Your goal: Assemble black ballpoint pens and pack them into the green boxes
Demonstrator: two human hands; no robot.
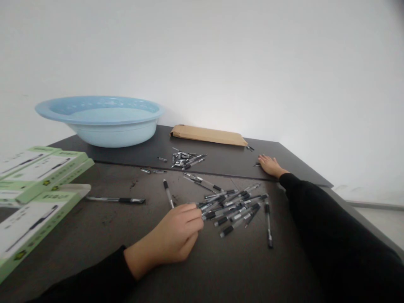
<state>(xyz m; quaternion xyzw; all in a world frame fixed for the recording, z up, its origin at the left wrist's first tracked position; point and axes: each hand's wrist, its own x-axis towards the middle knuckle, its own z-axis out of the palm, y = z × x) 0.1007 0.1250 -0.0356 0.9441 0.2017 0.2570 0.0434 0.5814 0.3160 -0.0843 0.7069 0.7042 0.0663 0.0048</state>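
Observation:
My left hand is closed, knuckles up, at the left edge of a heap of black-grip pens. Its fingertips are hidden, so what they hold, if anything, does not show. Just beyond its knuckles lies a single clear-barrelled pen. On the far right of the table my right hand rests palm down with fingers stretched out. A small dark piece pokes out beside its fingertips. Farther back is a smaller pile of pen caps and pen parts.
Green-and-white pen boxes are stacked at the left, with a lone pen beside them. A big light-blue basin stands at the back left. A flat brown cardboard piece lies near the wall. A seam crosses the dark table.

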